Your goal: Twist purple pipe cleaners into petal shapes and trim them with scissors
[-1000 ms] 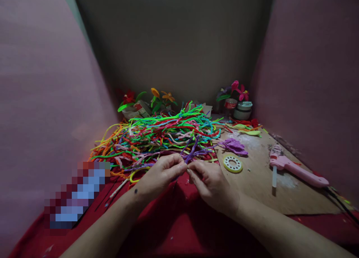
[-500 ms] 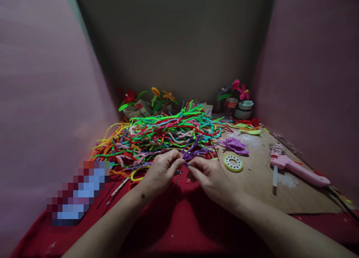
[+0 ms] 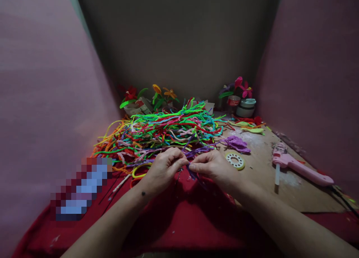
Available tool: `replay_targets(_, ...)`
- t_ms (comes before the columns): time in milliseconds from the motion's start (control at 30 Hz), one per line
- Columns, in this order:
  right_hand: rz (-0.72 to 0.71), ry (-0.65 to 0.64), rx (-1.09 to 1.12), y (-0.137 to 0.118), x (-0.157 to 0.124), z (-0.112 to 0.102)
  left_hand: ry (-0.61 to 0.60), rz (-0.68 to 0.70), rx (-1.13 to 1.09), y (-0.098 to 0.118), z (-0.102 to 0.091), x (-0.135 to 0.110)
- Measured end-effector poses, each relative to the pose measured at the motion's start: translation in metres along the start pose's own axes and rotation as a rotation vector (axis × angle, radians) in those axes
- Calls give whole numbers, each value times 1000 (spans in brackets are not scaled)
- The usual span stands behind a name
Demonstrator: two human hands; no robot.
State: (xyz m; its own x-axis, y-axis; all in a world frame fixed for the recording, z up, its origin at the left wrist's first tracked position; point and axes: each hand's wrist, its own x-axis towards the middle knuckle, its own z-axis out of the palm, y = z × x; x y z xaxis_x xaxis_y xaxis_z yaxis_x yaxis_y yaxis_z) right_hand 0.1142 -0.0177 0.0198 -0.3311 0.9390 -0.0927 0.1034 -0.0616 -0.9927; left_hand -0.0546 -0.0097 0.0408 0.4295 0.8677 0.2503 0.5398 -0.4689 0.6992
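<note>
My left hand (image 3: 164, 168) and my right hand (image 3: 214, 167) meet fingertip to fingertip over the red cloth (image 3: 179, 216), both pinched on a purple pipe cleaner (image 3: 193, 153) that runs up and back into the pile. Right behind the hands lies a big heap of pipe cleaners (image 3: 165, 132) in green, red, orange, blue and pink. The pinched part between the fingers is mostly hidden.
On the brown board (image 3: 263, 175) at the right lie a yellow-white ring (image 3: 235, 161), a folded purple piece (image 3: 237, 143) and a pink glue gun (image 3: 300, 168). Pipe-cleaner flowers (image 3: 157, 95) and small jars (image 3: 244, 107) stand at the back wall. Pink panels close in both sides.
Both hands have shifted slightly up and back toward the pile, still pinching the purple pipe cleaner. My right hand has turned flatter, its fingers pointing left.
</note>
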Motion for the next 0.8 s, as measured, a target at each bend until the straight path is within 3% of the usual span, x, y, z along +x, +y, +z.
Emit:
replay_targets(133, 71, -35, 84, 3, 2, 1, 31, 35, 34, 1, 0, 0)
replay_targets(500, -40, 86, 43, -8, -2, 10, -48, -245, -348, 7, 7, 1)
replay_targets(633, -37, -23, 136, -2, -1, 9, -39, -317, -431, 4, 7, 2)
replay_targets(800, 74, -176, 373, 7, 0, 10, 7, -196, -410, -2, 8, 1)
